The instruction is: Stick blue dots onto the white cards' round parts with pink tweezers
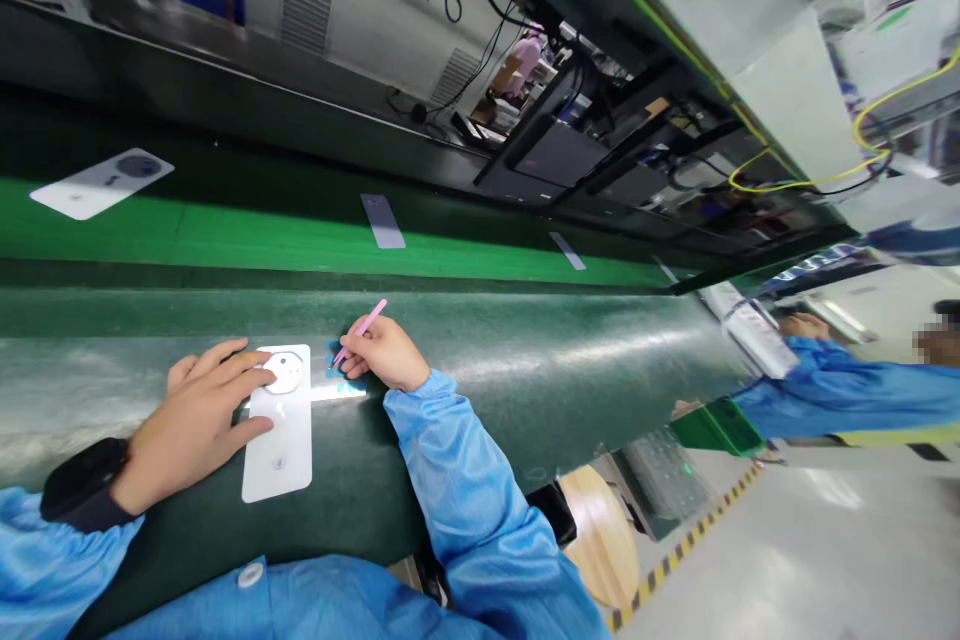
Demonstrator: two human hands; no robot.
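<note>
Green conveyor belt [525,360] with white panels [277,450]

The left hand [191,425] covers part of the round socket [285,372] on the white plate [277,460], so its face is only half on show. The tip of the pink stick [361,332] in the right hand [382,352] gets lost among blue specks [337,370] too small to name (nobody could say what they are from here). A black band [82,485] on the left wrist slips under the cuff. Far right, a co-worker's blue sleeve [847,400] runs out of view, and a figure in pink [525,60] behind the rack is too small to make out.
</note>
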